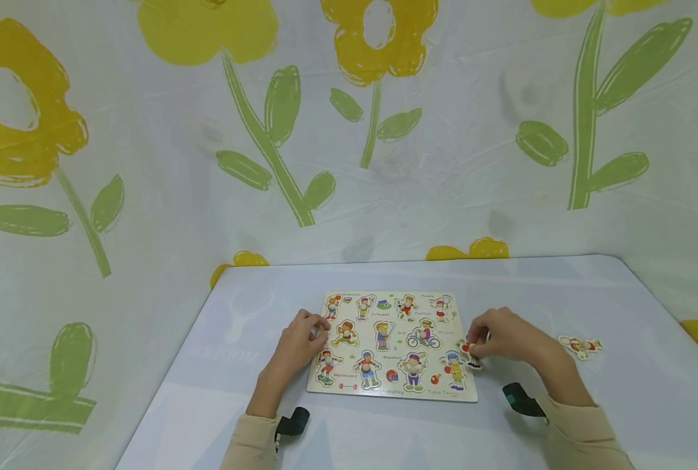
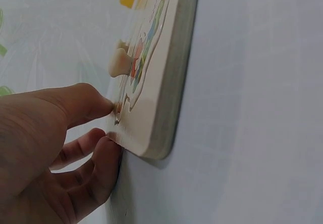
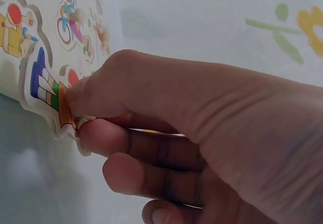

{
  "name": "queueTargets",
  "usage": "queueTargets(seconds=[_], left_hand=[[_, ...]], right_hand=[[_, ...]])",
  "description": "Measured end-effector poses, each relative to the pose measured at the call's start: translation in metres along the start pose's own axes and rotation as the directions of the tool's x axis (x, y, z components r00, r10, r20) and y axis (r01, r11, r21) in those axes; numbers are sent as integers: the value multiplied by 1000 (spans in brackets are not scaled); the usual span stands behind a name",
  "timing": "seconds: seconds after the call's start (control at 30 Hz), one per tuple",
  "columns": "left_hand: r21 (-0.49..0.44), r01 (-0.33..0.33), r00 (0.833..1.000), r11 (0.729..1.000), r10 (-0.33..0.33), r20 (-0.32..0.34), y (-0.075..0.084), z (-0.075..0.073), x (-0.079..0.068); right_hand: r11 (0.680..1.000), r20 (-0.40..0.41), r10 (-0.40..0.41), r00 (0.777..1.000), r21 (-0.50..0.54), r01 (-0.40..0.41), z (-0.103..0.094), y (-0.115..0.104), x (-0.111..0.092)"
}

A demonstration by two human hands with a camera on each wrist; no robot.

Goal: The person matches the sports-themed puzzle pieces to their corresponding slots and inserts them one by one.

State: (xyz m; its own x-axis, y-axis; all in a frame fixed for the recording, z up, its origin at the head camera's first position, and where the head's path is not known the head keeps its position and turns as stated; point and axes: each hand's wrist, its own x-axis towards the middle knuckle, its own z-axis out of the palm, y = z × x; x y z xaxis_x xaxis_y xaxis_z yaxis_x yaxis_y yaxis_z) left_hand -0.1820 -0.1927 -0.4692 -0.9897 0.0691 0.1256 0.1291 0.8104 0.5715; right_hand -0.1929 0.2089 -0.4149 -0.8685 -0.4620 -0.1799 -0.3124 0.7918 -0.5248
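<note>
A wooden knob puzzle board (image 1: 398,396) with sports figures lies flat on the table. At its left edge my left hand (image 1: 303,335) holds the board, the thumb (image 2: 91,103) at the top face and curled fingers (image 2: 103,171) against the side. My right hand (image 1: 504,336) pinches a puzzle piece (image 3: 48,90) between thumb and finger, over the board's right edge. The piece shows a figure with striped socks and blue shoes; my fingers hide part of it. Close by on the board sits the table tennis figure (image 1: 456,372).
Farther right on the table (image 1: 607,405) lie loose puzzle pieces (image 1: 581,346), close together. Behind the table hangs a white sheet (image 1: 443,196) printed with yellow flowers and green leaves.
</note>
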Motion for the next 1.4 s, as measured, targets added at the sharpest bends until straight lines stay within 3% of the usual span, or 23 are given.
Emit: queueTargets(seconds=[0.67, 1.1, 1.4], left_hand=[[-7, 15, 1000, 1000, -15, 7, 0, 1, 0], [4, -2, 1000, 1000, 2, -5, -1, 1, 0], [1, -4, 1000, 1000, 4, -8, -1, 1, 0]], right_hand=[[999, 83, -39, 996, 13, 38, 20, -23, 6], [999, 112, -52, 992, 10, 51, 22, -31, 5], [1000, 116, -18, 993, 5, 18, 25, -33, 6]])
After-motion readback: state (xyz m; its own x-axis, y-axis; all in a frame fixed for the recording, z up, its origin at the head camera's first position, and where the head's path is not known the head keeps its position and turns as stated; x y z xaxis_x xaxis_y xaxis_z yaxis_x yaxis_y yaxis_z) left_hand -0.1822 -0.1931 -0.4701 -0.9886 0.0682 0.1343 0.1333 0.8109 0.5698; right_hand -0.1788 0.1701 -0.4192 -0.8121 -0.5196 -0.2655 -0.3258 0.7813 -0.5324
